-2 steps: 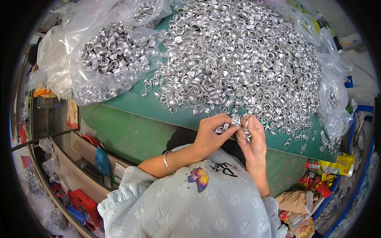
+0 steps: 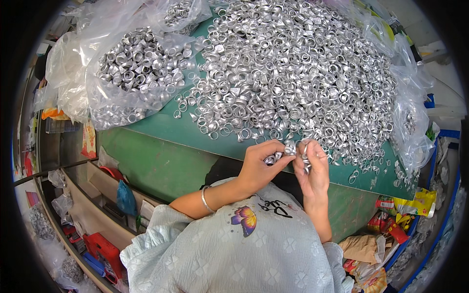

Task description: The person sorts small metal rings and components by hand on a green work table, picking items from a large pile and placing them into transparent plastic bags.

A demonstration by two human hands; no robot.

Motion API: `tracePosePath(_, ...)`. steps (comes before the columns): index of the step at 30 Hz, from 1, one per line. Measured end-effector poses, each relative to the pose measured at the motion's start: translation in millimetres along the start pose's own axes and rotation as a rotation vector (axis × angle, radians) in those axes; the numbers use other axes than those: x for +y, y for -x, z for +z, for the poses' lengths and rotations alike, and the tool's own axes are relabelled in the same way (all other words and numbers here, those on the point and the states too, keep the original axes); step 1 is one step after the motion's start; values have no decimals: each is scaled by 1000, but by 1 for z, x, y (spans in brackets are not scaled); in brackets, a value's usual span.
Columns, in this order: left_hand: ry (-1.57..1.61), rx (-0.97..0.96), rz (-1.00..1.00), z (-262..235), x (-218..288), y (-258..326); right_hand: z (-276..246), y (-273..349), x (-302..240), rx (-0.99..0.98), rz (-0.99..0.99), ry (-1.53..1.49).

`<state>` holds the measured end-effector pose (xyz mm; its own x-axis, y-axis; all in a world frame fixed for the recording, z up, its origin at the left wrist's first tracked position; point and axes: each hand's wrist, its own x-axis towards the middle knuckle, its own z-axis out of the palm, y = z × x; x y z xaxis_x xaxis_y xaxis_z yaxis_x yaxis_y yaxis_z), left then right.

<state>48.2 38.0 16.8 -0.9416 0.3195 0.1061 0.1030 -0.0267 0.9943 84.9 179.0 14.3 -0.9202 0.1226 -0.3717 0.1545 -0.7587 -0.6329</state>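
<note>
A few small silver metal rings (image 2: 288,149) sit pinched between both hands at the near edge of the green surface (image 2: 161,156). The left hand (image 2: 259,166) curls its fingers shut around several; the right hand (image 2: 312,168) grips more. The big loose heap (image 2: 298,73) looks mostly unhandled, while a clear bag (image 2: 132,73) at the left already holds many.

Bright, even daylight fills the view, strongest toward 1 o'clock. The heap of silver metal rings (image 2: 298,73) throws back many small glints, and the clear plastic bags (image 2: 122,73) at 10 o'clock show white sheen. Shadows are soft and short. The centre is sharp; toward the rim straight edges bend, detail smears, and a black vignette closes the corners. The 8 o'clock shelves (image 2: 88,195) sit dimmer.
</note>
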Motion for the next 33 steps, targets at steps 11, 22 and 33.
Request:
tracePosePath(11, -51, -30, -6, -3, -4, -1, 6, -22, -11, 128, -476, 815)
tracePosePath(22, -31, -64, -14, -3, -4, -3, 6, 5, -6, -21, -333, 679)
tracePosePath(33, 243, -95, -354, -5, 2, -4, 4, 14, -7, -14, -400, 664)
